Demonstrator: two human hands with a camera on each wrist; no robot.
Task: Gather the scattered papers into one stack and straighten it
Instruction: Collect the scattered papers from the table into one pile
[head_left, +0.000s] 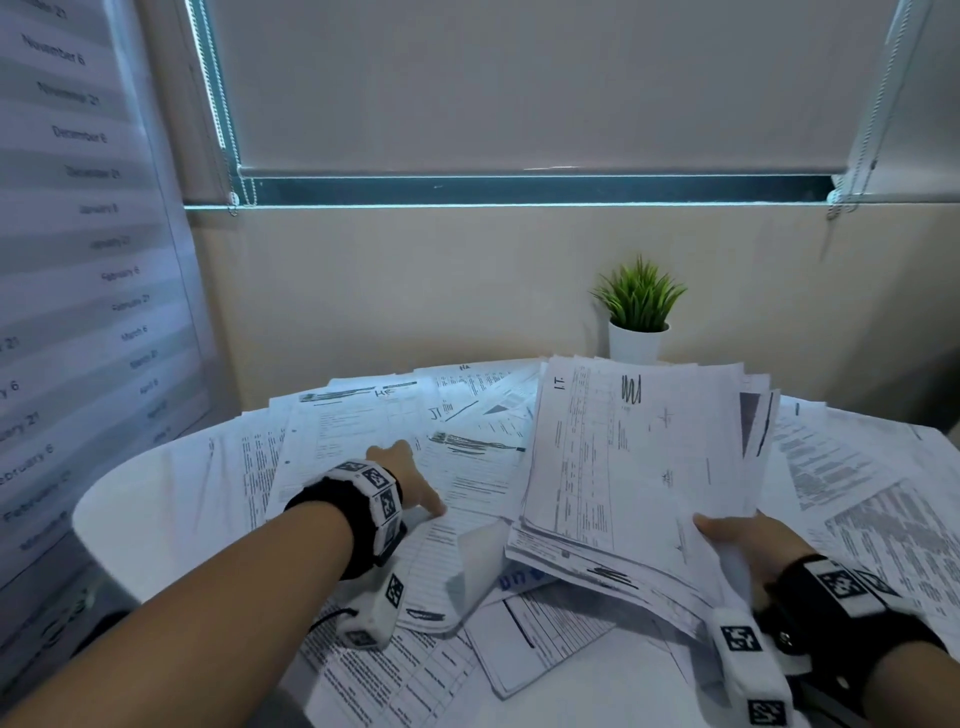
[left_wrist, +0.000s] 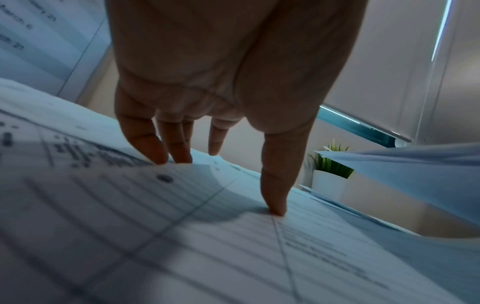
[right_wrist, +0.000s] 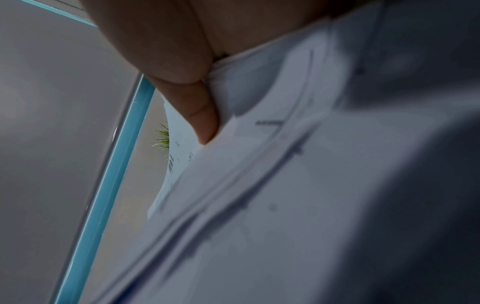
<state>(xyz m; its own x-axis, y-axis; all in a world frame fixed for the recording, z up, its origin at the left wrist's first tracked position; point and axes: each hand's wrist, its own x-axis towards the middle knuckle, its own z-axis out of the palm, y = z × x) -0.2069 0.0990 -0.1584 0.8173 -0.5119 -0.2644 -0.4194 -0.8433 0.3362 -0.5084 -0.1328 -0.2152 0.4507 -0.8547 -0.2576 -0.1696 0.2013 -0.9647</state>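
Papers (head_left: 363, 431) lie scattered over the table (head_left: 130, 499); the right hand (head_left: 748, 540) pinches a lifted bundle (head_left: 634, 457) by its near edge. The left hand (head_left: 405, 478) presses straight fingers on loose sheets. Thin and slippery, they likely need gripping by the edges.

Loose papers (head_left: 363, 431) across table (head_left: 119, 504) — held stack (head_left: 639, 457) right, potted plant (head_left: 638, 312) behind.
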